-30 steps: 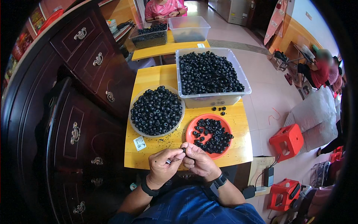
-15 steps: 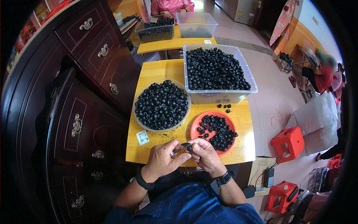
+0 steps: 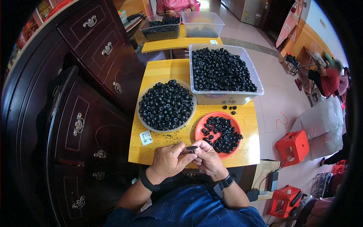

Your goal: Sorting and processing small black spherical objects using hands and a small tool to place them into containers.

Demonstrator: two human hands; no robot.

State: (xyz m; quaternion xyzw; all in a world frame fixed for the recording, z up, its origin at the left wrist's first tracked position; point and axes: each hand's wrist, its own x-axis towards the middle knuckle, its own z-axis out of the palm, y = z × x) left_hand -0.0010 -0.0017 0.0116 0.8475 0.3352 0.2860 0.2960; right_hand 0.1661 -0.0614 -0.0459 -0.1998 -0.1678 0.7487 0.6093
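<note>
Head view: my left hand (image 3: 167,160) and my right hand (image 3: 207,159) meet at the near edge of the yellow bench (image 3: 159,142), fingers closed together on one small black piece (image 3: 192,148). The orange plate (image 3: 200,130) just beside them holds only a thin layer of black pieces. The round bowl (image 3: 140,118) and the clear tub (image 3: 219,98) are full, so I judge most of the work remains.

dark wooden dresser (image 3: 87,113) left | pale tiled floor (image 3: 272,94) | red stools (image 3: 292,145)
</note>
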